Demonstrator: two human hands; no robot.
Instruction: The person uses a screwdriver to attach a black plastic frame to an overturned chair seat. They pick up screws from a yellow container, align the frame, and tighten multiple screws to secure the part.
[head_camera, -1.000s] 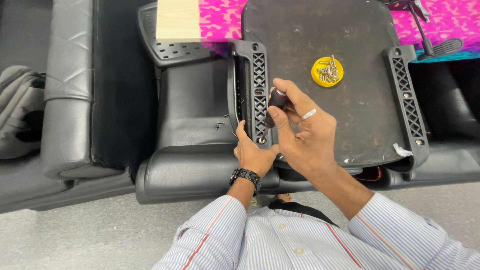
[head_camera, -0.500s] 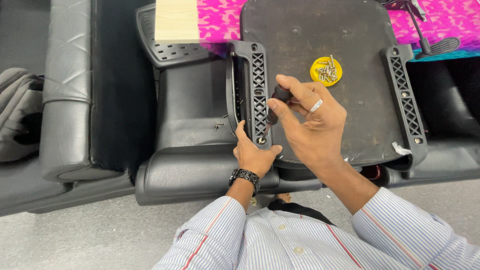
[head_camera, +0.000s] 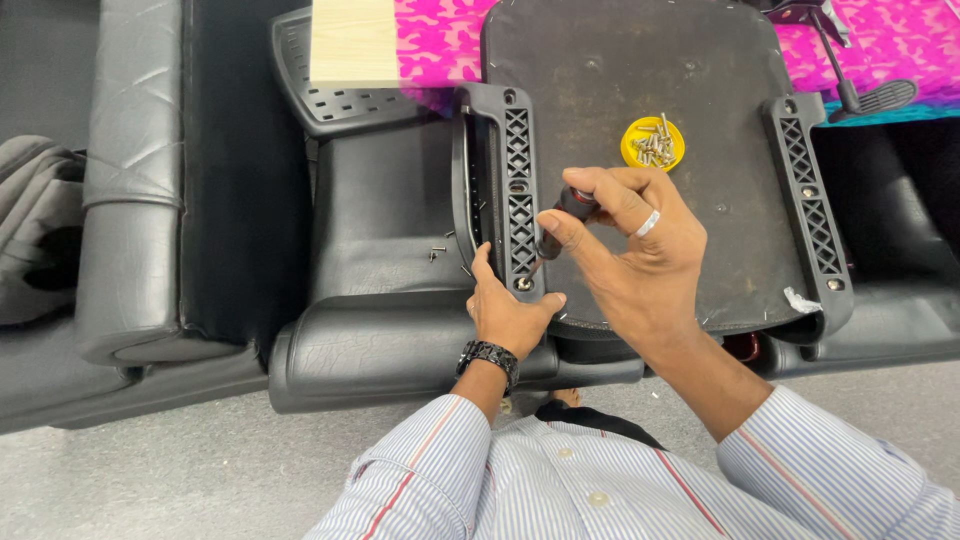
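The right hand (head_camera: 640, 250) has shifted slightly since the earlier frame, fingers closed around a dark screwdriver (head_camera: 562, 218) whose tip meets the left bracket (head_camera: 515, 190) of the seat base (head_camera: 640, 150). The left hand (head_camera: 508, 310) presses the bracket's near end, fingers curled, grasping nothing. Yellow screw dish (head_camera: 653, 143) sits behind.

Right hand (head_camera: 640, 255) grips screwdriver (head_camera: 562, 218) at bracket (head_camera: 515, 190); left hand (head_camera: 508, 312) steadies it w/ screws (head_camera: 653, 144) nearby.
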